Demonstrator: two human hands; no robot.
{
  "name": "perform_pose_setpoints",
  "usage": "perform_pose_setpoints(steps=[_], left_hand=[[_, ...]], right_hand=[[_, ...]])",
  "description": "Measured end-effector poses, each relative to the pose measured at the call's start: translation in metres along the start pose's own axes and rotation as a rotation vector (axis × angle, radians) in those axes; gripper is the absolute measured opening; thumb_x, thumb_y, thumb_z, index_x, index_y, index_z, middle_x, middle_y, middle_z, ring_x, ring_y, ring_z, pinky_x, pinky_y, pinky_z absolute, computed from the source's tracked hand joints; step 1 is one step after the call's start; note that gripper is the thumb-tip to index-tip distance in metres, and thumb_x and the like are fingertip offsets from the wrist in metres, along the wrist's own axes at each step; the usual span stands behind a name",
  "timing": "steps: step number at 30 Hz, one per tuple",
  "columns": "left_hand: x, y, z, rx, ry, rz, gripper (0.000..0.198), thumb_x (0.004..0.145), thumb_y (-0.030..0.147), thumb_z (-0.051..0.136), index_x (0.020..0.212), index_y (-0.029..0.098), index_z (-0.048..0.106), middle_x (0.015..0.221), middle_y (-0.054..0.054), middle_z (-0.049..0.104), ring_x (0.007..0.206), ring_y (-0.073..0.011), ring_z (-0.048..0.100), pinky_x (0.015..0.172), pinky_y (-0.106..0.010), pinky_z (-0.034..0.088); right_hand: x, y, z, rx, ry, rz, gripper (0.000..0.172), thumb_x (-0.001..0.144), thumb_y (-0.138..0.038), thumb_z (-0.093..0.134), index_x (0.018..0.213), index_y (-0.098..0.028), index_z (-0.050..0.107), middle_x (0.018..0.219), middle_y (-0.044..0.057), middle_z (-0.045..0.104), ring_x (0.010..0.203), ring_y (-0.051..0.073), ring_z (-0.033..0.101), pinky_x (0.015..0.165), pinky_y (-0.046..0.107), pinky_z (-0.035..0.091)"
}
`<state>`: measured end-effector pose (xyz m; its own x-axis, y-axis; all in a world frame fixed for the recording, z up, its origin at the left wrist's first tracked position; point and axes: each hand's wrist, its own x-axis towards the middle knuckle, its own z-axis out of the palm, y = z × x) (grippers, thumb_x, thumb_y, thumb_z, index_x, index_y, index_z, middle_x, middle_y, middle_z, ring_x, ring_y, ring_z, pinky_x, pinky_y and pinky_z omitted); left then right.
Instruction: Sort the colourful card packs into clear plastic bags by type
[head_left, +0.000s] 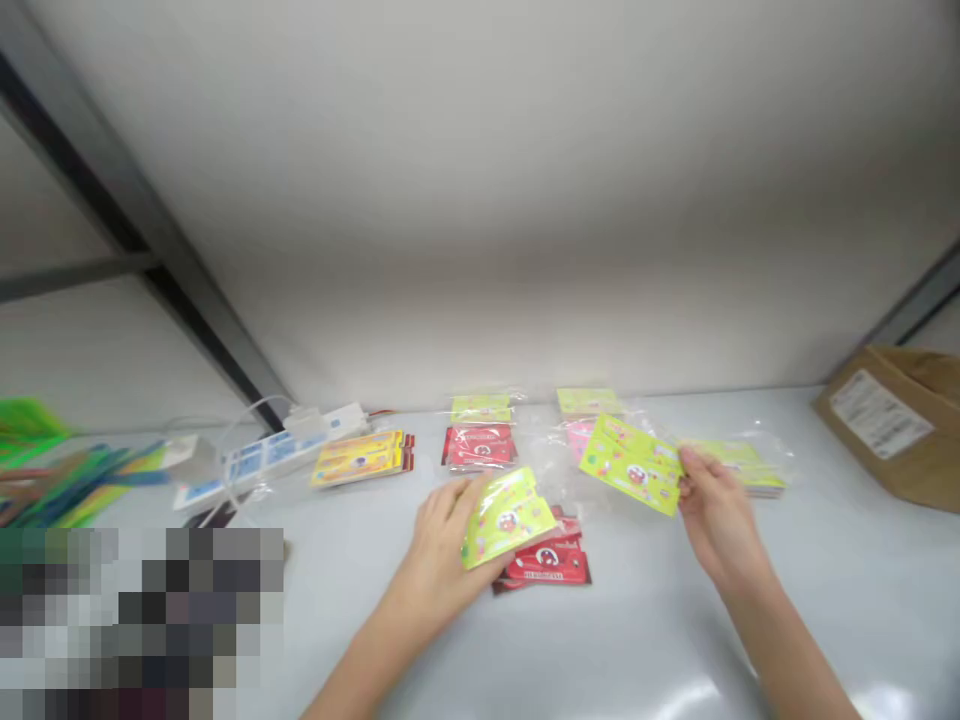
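From where I stand, a hand could pass over the white tabletop (810, 610) right of the person's right hand (720, 525), as far as the cardboard box (892, 430). Straight ahead, the red sachets (544, 560) and plastic-wrapped packets (480, 445) lie in the way to the back wall. Leftward, a power strip (277, 450) and its cable (247, 430) block the path; past them, the lower-left corner is pixelated, so I can't judge it.

Cardboard box (889, 430) cut off at right edge (label (881, 413) unreadable); lower-left corner pixelated.
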<state>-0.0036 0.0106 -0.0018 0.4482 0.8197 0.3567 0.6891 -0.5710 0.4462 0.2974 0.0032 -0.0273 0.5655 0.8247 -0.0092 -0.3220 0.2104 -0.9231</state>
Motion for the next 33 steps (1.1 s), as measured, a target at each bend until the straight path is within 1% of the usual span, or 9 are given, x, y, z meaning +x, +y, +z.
perform_pose_setpoints(steps=[4,7,10,14,18,24,27,30,33], left_hand=[[-0.001,0.000,0.000,0.006,0.000,-0.004,0.067,0.073,0.037,0.066,0.131,0.026,0.034,0.119,-0.009,0.048,0.111,-0.0289,0.045,0.094,-0.045,0.038],[-0.001,0.001,-0.001,0.014,0.007,0.003,0.065,0.074,0.035,0.065,0.131,0.026,0.036,0.120,-0.008,0.049,0.111,-0.0278,0.045,0.094,-0.043,0.039],[-0.001,0.001,0.000,0.014,0.006,0.015,0.068,0.072,0.039,0.066,0.131,0.026,0.036,0.118,-0.008,0.050,0.110,-0.0286,0.047,0.094,-0.044,0.040],[-0.002,0.000,0.001,0.008,-0.008,0.018,0.067,0.073,0.041,0.064,0.132,0.027,0.035,0.119,-0.008,0.050,0.111,-0.0293,0.046,0.094,-0.045,0.040],[-0.002,-0.001,0.001,0.007,-0.024,0.030,0.069,0.073,0.041,0.065,0.133,0.028,0.033,0.120,-0.008,0.049,0.111,-0.0294,0.045,0.094,-0.046,0.040],[-0.002,0.002,0.001,0.015,-0.052,0.059,0.071,0.072,0.040,0.066,0.133,0.028,0.033,0.119,-0.008,0.050,0.110,-0.0287,0.045,0.093,-0.045,0.041],[-0.002,0.003,0.002,0.024,-0.059,0.074,0.070,0.073,0.039,0.066,0.133,0.027,0.032,0.119,-0.009,0.049,0.110,-0.0289,0.045,0.093,-0.046,0.040],[-0.002,0.003,0.003,0.039,-0.071,0.084,0.068,0.074,0.037,0.065,0.133,0.022,0.033,0.119,-0.012,0.048,0.110,-0.0296,0.044,0.094,-0.046,0.038],[-0.003,0.003,0.003,0.052,-0.087,0.093,0.067,0.074,0.035,0.065,0.132,0.020,0.034,0.120,-0.014,0.047,0.111,-0.0303,0.043,0.095,-0.047,0.037]], right_hand=[[-0.001,-0.003,0.002,0.097,0.071,-0.061,0.027,0.061,-0.036,0.073,0.061,-0.019,0.053,0.049,-0.008,0.042,0.044,0.006,0.038,0.043,0.020,0.033],[-0.003,-0.005,0.004,0.140,0.082,-0.070,0.026,0.061,-0.034,0.074,0.059,-0.019,0.052,0.050,-0.008,0.042,0.044,0.006,0.038,0.042,0.020,0.032],[-0.004,-0.007,0.005,0.143,0.092,-0.100,0.027,0.061,-0.034,0.073,0.060,-0.019,0.051,0.054,-0.007,0.044,0.044,0.006,0.037,0.042,0.020,0.033],[-0.005,-0.009,0.007,0.117,0.084,-0.126,0.026,0.063,-0.036,0.071,0.063,-0.020,0.051,0.054,-0.007,0.041,0.045,0.007,0.039,0.044,0.021,0.035],[-0.005,-0.008,0.007,0.068,0.063,-0.113,0.026,0.063,-0.039,0.069,0.068,-0.021,0.052,0.062,-0.004,0.050,0.051,0.009,0.046,0.045,0.022,0.036],[-0.007,-0.002,0.007,-0.075,0.070,-0.144,0.028,0.062,-0.040,0.072,0.066,-0.020,0.053,0.049,-0.008,0.042,0.043,0.006,0.035,0.041,0.019,0.028],[-0.010,-0.002,0.010,-0.181,0.012,-0.119,0.028,0.061,-0.041,0.073,0.064,-0.019,0.055,0.050,-0.006,0.046,0.042,0.007,0.037,0.040,0.020,0.027],[-0.013,-0.002,0.015,-0.272,-0.058,-0.078,0.030,0.060,-0.044,0.072,0.064,-0.019,0.055,0.050,-0.005,0.048,0.041,0.007,0.037,0.039,0.020,0.027],[-0.014,0.001,0.017,-0.288,-0.095,-0.025,0.032,0.060,-0.046,0.071,0.064,-0.019,0.054,0.050,-0.005,0.048,0.042,0.008,0.038,0.039,0.021,0.028]])
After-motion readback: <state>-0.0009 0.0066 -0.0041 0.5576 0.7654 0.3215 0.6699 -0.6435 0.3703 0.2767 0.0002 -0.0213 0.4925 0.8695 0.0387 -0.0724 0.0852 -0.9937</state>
